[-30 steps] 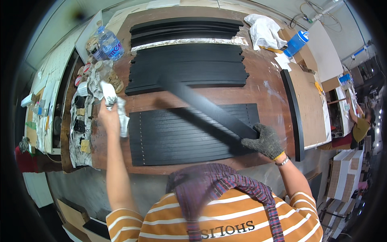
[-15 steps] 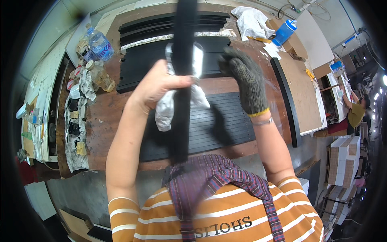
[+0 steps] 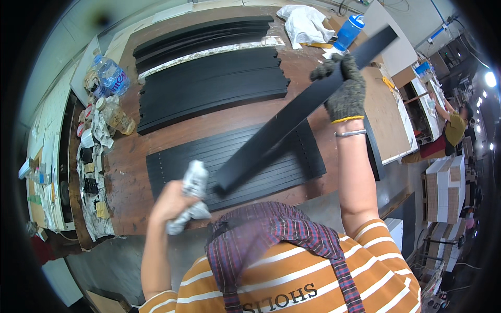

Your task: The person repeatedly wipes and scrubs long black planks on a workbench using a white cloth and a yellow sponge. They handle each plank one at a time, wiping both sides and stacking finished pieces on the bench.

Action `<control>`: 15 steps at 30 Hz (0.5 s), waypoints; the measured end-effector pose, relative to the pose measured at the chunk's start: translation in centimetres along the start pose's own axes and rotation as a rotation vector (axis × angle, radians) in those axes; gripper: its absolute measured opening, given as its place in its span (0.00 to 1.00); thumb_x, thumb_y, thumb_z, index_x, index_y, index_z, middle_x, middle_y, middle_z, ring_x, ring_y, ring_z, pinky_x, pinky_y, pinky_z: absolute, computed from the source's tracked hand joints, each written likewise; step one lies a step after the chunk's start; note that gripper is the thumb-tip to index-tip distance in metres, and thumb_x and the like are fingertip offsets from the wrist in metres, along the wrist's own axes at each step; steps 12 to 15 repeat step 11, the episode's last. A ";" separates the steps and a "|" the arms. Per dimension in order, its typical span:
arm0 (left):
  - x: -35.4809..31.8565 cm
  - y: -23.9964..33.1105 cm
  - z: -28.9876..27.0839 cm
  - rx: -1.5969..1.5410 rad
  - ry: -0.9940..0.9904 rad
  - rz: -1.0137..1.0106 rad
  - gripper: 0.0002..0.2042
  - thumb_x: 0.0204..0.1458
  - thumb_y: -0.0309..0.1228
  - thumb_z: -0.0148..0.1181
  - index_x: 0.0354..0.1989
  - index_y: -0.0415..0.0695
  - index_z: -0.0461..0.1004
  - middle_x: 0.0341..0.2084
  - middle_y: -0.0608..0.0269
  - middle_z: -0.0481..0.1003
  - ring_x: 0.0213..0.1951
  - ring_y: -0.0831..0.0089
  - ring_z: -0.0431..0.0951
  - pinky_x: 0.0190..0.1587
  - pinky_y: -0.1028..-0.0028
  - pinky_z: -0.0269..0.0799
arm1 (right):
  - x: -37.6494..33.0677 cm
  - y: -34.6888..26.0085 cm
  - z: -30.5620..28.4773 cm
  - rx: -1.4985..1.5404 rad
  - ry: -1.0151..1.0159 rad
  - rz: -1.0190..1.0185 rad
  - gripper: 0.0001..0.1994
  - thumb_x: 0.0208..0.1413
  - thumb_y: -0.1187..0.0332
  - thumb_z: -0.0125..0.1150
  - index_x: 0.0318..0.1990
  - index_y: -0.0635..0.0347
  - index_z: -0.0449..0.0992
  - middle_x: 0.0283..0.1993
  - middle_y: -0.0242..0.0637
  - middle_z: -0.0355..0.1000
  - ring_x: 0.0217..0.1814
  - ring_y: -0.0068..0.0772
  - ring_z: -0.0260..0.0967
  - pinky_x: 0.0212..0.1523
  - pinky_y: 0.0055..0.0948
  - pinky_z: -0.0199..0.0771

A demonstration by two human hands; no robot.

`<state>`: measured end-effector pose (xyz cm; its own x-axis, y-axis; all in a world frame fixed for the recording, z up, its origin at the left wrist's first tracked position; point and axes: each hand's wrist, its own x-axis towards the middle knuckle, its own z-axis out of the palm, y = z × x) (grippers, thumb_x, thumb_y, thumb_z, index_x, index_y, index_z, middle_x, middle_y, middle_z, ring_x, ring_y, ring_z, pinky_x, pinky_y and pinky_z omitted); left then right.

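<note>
My right hand (image 3: pixel 345 88), in a dark grey knit glove with a yellow cuff, grips a long flat black slat (image 3: pixel 292 121) near its upper end. The slat slants across the view, its lower end close to my left hand. Bare, my left hand (image 3: pixel 172 202) is closed around a crumpled white cloth (image 3: pixel 194 182), just left of the slat's lower end and apart from it. Beneath the slat, a row of black slats (image 3: pixel 177 161) lies side by side on the brown table (image 3: pixel 125 193). Behind that row sits a second group of black slats (image 3: pixel 209 83).
Further back lies a stack of black strips (image 3: pixel 203 39). A water bottle (image 3: pixel 112 75) and a jar (image 3: pixel 117 117) stand at the left. A white bag (image 3: pixel 305 25) and blue bottle (image 3: pixel 348 33) are far right. At the right edge, a co-worker (image 3: pixel 453 128) stands by another bench.
The slat has swung from upright to slanting up to the right. My right hand has taken hold of it. My left hand, with the cloth, has come off it and moved down left.
</note>
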<state>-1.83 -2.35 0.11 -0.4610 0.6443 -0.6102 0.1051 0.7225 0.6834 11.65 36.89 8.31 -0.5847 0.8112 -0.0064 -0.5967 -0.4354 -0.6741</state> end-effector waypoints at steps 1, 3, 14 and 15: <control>-0.9 0.4 -0.8 -0.104 0.225 0.017 0.11 0.48 0.20 0.66 0.41 0.35 0.81 0.34 0.58 0.84 0.35 0.73 0.83 0.42 0.69 0.79 | -0.1 -0.6 -0.7 -0.028 0.051 -0.057 0.14 0.69 0.58 0.54 0.39 0.61 0.71 0.27 0.38 0.68 0.30 0.38 0.67 0.40 0.43 0.73; -1.3 2.6 -2.0 -0.375 0.330 0.339 0.09 0.52 0.21 0.64 0.42 0.34 0.79 0.33 0.58 0.83 0.34 0.73 0.83 0.39 0.70 0.80 | -0.5 0.2 -1.1 -0.001 0.089 -0.101 0.13 0.69 0.60 0.53 0.37 0.60 0.70 0.26 0.38 0.67 0.29 0.37 0.66 0.40 0.44 0.73; 4.3 13.7 8.0 0.626 0.526 0.907 0.48 0.43 0.47 0.74 0.74 0.53 0.55 0.74 0.52 0.52 0.69 0.49 0.61 0.71 0.49 0.55 | -3.6 7.5 -1.3 0.257 -0.186 0.106 0.16 0.62 0.55 0.65 0.46 0.58 0.75 0.34 0.41 0.75 0.37 0.44 0.74 0.47 0.43 0.76; 4.3 13.7 8.0 0.626 0.526 0.907 0.48 0.43 0.47 0.74 0.74 0.53 0.55 0.74 0.52 0.52 0.69 0.49 0.61 0.71 0.49 0.55 | -3.6 7.5 -1.3 0.257 -0.186 0.106 0.16 0.62 0.55 0.65 0.46 0.58 0.75 0.34 0.41 0.75 0.37 0.44 0.74 0.47 0.43 0.76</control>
